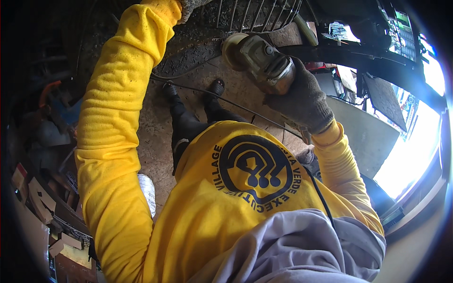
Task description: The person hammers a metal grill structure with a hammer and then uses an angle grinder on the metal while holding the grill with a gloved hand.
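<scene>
R hand (307, 101) gripping angle grinder (265, 57); L hand (189, 5) mostly cut off, can't tell grip. Prob. positioning grinder nr wire grille (256, 16); next needs steady wrist.

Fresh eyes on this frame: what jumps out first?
Likely the bright yellow long-sleeved shirt, filling the lower middle, its left sleeve running up to the top edge. Next, the angle grinder gripped in the gloved right hand, up and right of centre. Then the white glare along the right side, harsh against the dark area at upper left.
</scene>
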### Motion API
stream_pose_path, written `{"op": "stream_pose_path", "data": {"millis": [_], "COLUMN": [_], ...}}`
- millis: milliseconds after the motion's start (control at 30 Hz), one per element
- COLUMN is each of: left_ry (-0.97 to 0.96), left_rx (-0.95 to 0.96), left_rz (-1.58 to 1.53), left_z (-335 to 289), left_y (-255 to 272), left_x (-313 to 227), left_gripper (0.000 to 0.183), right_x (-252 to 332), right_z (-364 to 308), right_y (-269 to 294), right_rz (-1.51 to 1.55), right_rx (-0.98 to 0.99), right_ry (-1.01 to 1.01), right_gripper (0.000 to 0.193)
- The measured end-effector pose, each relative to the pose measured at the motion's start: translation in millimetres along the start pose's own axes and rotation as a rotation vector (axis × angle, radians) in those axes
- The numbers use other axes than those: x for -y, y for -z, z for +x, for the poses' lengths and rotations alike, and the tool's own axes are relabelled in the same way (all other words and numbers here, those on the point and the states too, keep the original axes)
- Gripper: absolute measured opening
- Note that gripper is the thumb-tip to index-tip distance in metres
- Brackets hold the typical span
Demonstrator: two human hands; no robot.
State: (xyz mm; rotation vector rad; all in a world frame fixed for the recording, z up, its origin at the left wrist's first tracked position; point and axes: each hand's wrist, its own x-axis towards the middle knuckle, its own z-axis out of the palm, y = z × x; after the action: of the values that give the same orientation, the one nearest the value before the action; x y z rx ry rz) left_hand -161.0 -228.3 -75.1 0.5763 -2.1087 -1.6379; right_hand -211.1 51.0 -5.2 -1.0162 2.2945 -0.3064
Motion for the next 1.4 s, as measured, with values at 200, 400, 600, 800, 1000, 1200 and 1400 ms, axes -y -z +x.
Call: {"op": "stream_pose_path", "data": {"millis": [200,400,600,800,1000,1200,1400], "left_ry": [-0.007,0.072,0.054,0.059,0.091,0.055,-0.042], "left_rx": [-0.104,0.029,-0.032,-0.027,0.004,-0.042,-0.004], "left_rz": [0.035,0.097,0.154,0.052,0.042,0.083,0.209], "left_z": [9,5,0,6,-2,-1,1], "left_y": [-11,2,-2,-4,0,0,6], "left_x": [28,0,-3,17,-4,5,2], "left_gripper": [0.095,0.094,0.091,0.095,0.097,0.094,0.095], "right_x": [8,0,2,7,7,9,13], "right_z": [1,0,-1,1,2,2,2], "right_y": [3,-1,1,6,6,8,11], "right_rz": [-0.001,0.022,-0.004,-0.008,0.007,-0.013,-0.033], "right_rx": [-0.008,-0.038,-0.032,0.009,0.001,0.01,0.019], "right_ry": [0.026,0.065,0.062,0.034,0.087,0.078,0.081], "right_gripper": [0.082,0.081,0.079,0.084,0.086,0.086,0.079]}}
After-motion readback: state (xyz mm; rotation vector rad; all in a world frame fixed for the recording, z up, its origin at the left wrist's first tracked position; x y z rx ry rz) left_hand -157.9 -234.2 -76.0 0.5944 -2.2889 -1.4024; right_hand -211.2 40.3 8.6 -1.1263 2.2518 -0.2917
